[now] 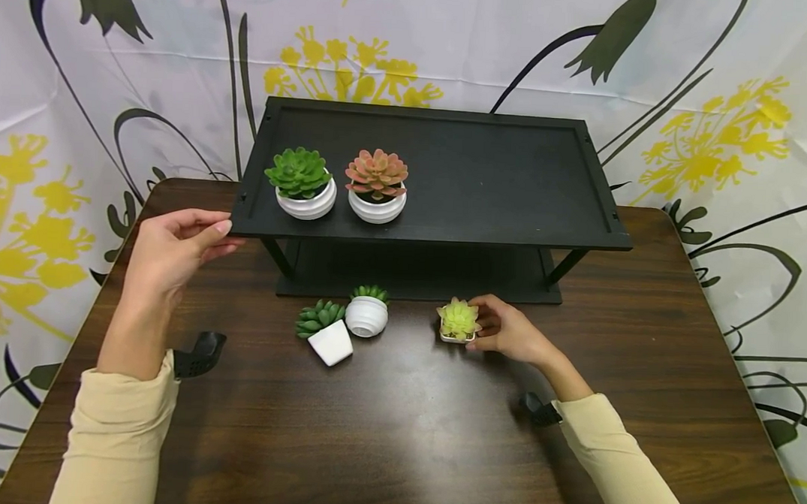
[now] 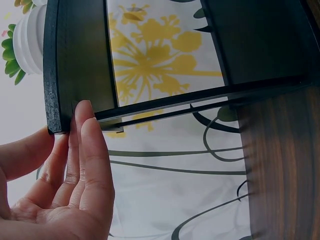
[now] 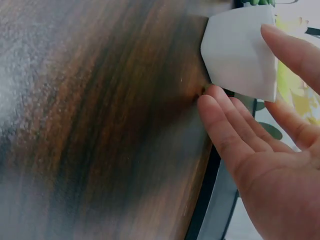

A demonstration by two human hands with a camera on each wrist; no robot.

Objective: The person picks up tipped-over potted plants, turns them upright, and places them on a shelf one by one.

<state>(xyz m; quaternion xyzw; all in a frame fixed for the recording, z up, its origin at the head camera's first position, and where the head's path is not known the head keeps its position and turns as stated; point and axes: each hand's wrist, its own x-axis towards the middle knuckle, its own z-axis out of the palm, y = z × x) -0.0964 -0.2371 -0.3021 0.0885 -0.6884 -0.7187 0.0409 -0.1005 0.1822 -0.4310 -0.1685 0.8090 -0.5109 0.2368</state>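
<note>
My left hand [image 1: 177, 246] grips the front left corner of a black two-tier shelf [image 1: 488, 180], thumb at the edge and fingers under the top board. In the left wrist view the fingertips [image 2: 91, 130] reach beneath the board's end. At the table, my right hand [image 1: 508, 332] holds a yellow-green succulent [image 1: 459, 320] in a white angular pot [image 3: 240, 55] between thumb and fingers. A green succulent [image 1: 301, 174] and a pink succulent [image 1: 377, 177], both in round white pots, stand on the left part of the top board.
Two green succulents lie tipped in front of the shelf: one in an angular white pot [image 1: 332, 343], the other in a round white pot [image 1: 367, 316]. The shelf stands at the back of a dark wooden table [image 1: 368, 446], before a floral cloth [image 1: 508, 31].
</note>
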